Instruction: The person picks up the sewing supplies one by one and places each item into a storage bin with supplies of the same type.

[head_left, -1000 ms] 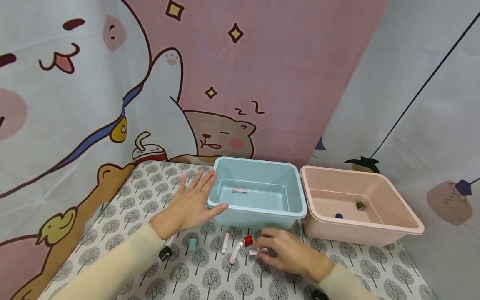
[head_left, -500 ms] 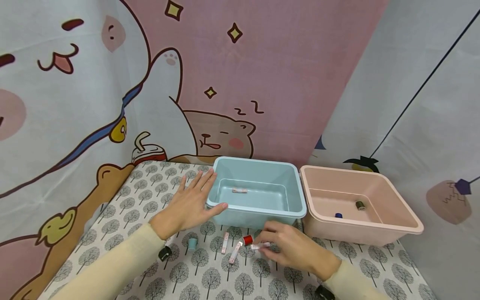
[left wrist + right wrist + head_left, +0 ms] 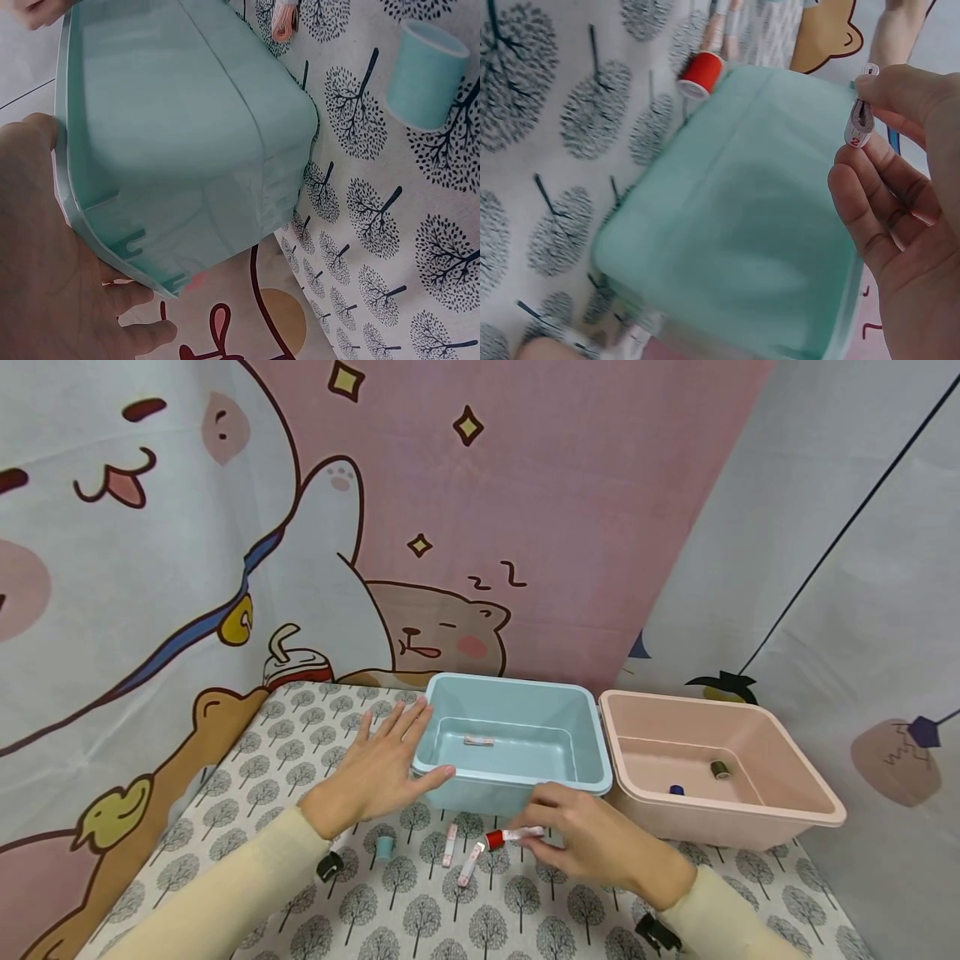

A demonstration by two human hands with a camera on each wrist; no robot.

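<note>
My right hand (image 3: 577, 837) pinches a folded tape measure (image 3: 860, 126) between thumb and fingers, above the cloth in front of the light blue bin (image 3: 487, 795). My left hand (image 3: 378, 768) rests on the bin's left rim, fingers spread and thumb over the front corner. Two more folded tapes lie on the cloth: one tape measure (image 3: 450, 845) nearer the bin, another tape measure (image 3: 470, 865) slanted beside it. A red thread spool (image 3: 495, 839) lies close to the slanted one. One folded tape measure (image 3: 478, 741) is inside the blue bin.
A pink bin (image 3: 720, 817) stands right of the blue one, holding a dark green spool (image 3: 720, 770) and a blue spool (image 3: 677, 790). On the cloth, a light blue thread spool (image 3: 384, 847) stands near the left wrist. A printed curtain (image 3: 570, 527) hangs behind.
The right hand has moved up toward the blue bin, carrying the pinched tape measure away from the cloth. The left hand has stayed on the rim.
</note>
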